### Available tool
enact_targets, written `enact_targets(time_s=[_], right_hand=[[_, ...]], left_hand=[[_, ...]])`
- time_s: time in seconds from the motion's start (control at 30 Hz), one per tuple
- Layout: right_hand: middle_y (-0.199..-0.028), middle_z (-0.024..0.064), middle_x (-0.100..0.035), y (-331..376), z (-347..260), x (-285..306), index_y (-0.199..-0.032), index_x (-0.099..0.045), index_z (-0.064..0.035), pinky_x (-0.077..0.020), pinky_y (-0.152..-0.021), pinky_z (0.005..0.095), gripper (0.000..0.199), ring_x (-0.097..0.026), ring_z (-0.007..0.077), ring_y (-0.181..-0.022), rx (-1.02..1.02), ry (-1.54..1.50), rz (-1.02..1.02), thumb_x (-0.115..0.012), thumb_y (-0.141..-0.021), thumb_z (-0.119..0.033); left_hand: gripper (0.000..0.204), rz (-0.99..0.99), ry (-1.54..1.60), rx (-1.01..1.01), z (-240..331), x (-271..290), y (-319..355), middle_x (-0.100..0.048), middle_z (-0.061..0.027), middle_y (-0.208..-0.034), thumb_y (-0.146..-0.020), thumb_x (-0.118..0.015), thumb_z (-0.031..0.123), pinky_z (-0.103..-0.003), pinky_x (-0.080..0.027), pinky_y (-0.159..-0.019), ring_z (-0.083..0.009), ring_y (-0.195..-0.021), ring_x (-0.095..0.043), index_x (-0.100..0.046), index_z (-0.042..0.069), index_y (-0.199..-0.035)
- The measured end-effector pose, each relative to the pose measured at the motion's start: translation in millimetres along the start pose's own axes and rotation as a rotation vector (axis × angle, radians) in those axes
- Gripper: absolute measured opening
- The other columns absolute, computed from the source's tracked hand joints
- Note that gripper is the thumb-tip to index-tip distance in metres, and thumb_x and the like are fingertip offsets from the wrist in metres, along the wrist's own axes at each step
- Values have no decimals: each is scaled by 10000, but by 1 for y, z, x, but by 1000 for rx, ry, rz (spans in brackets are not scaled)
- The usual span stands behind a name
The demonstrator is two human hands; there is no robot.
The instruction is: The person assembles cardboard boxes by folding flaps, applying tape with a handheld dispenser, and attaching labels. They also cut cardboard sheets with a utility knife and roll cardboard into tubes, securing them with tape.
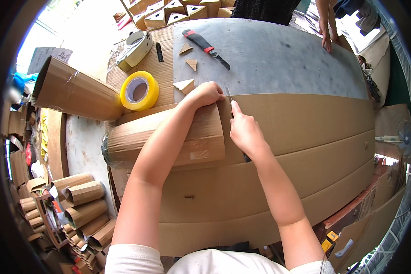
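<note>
My right hand (247,132) is closed round a knife (229,95), its thin blade pointing away from me at the far edge of a brown cardboard sheet (301,132). Most of the handle is hidden in my fist. Just left of the blade, my left hand (208,94) is curled, its fingertips pressed at the far right corner of a cardboard tube (169,137). The tube lies on its side on the sheet, with clear tape on it. Beside my left hand sits a small folded cardboard triangle (184,86).
Beyond lie a red-and-black utility knife (208,48), a yellow tape roll (139,91) and a white roll (134,50) on the grey tabletop (278,59). Another tube (77,89) stands left; more tubes (86,205) are stacked below. A co-worker's hand (326,39) rests at the far right.
</note>
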State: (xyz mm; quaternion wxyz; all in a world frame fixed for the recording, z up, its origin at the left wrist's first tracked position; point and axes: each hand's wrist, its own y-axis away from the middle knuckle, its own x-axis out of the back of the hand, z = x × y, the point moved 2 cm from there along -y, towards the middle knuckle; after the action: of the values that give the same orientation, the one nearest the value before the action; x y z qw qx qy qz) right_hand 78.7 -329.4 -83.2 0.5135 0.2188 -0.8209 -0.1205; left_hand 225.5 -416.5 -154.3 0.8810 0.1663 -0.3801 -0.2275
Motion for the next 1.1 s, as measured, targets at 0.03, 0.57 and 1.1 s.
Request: enact_targets(time_s=[0.03,0.57,1.1], right_hand=[[-863,220,-619,-4,2,-1,-1353,-251,-38,-494,-730,434,582,-607,360,-825,14,0,26,-402,-792,-12],[-697,173,-599,28,4,10,-1322,-336,-100,-470,-454,356,441,-551,211,-446,8,19,-41,-404,-887,-98],[-810,194,-624,40,-2,10,-1353,-291,-83,-494,-671,417,510,-612,313,-719,18,114,-40,-391,-854,-54]], left_hand=[[253,13,0,1,2,-1,0,-646,-159,-886,-779,-607,229,-360,-479,-718,-279,-797,-615,-660,56,-957],[248,3,32,-55,16,14,20,-638,-173,-910,-793,-583,219,-375,-477,-717,-306,-819,-607,-652,60,-970],[354,-61,-128,-53,14,4,20,-600,-168,-1030,-871,-467,328,-387,-415,-836,-320,-964,-551,-585,49,-1053]])
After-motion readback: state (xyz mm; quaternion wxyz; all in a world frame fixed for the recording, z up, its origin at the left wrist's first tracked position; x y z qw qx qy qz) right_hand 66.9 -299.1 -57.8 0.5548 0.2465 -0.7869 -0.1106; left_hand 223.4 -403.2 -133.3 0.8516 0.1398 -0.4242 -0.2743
